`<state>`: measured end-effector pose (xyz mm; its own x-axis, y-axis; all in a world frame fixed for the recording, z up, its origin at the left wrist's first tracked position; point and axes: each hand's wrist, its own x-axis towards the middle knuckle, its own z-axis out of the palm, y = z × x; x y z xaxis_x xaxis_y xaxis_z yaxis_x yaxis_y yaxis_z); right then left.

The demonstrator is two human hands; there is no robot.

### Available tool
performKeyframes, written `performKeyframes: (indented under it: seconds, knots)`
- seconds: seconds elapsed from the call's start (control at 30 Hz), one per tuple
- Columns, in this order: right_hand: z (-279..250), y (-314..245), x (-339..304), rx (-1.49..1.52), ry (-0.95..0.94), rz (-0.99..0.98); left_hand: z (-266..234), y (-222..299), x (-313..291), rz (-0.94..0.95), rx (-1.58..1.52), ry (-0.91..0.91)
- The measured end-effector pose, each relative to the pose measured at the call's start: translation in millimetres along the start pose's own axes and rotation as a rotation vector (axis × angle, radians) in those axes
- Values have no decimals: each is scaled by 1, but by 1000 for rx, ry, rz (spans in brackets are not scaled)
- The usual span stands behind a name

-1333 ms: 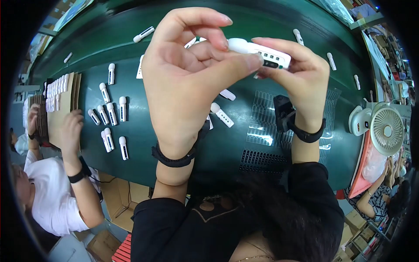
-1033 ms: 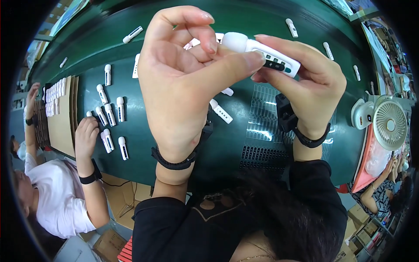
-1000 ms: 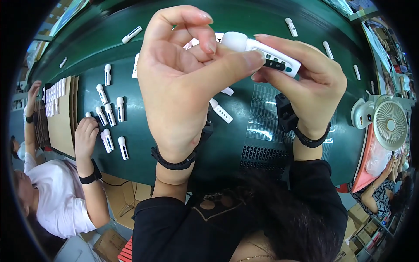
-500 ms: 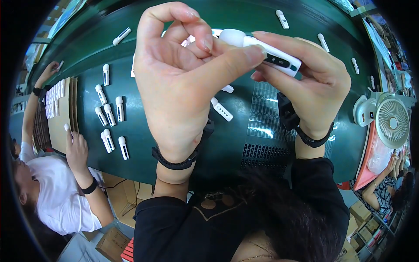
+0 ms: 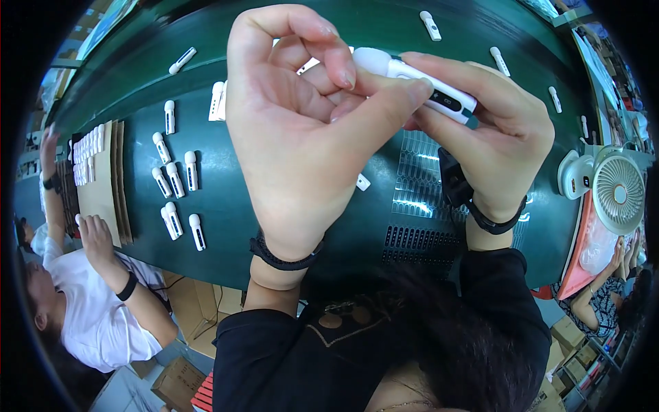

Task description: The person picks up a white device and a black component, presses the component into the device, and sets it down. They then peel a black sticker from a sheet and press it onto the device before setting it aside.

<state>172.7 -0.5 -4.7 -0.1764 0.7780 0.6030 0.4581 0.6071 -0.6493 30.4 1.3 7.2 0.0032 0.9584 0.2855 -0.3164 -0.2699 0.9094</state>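
Observation:
A small white wand massager with a rounded head and a dark oblong panel is held up between my two hands. My right hand grips its lower body between thumb and fingers. My left hand pinches near the head, its thumb pressed on the edge of the panel and its other fingers curled. Beneath my hands lie a sheet of clear oblong film pieces and a sheet of black panel labels. Part of another massager shows beside my left hand.
Several white massagers lie on the green table to the left. More lie on the far strip. A white fan stands at right. On the left, a co-worker's hand is near a stack of cardboard.
My left hand has shifted slightly right, its thumb further along the massager, covering more of the one beneath. Massagers on the far strip have moved left. The co-worker's hands have moved left.

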Motion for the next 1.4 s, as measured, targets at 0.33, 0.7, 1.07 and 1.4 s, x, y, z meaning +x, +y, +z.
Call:
performKeyframes:
  seconds: [0.33, 0.7, 1.07, 1.4]
  knots:
    - [-3, 9, -4, -17, -31, 59, -34, -31, 25, 235, 1000, -247]
    - [2, 3, 3, 59, -122, 74, -25, -33, 24, -175, 192, -227]
    - [28, 46, 25, 215, -188, 260, -33, -65, 35, 243, 777, 8]
    - [76, 201, 83, -465, -306, 413, -37, -57, 39, 212, 843, 112]
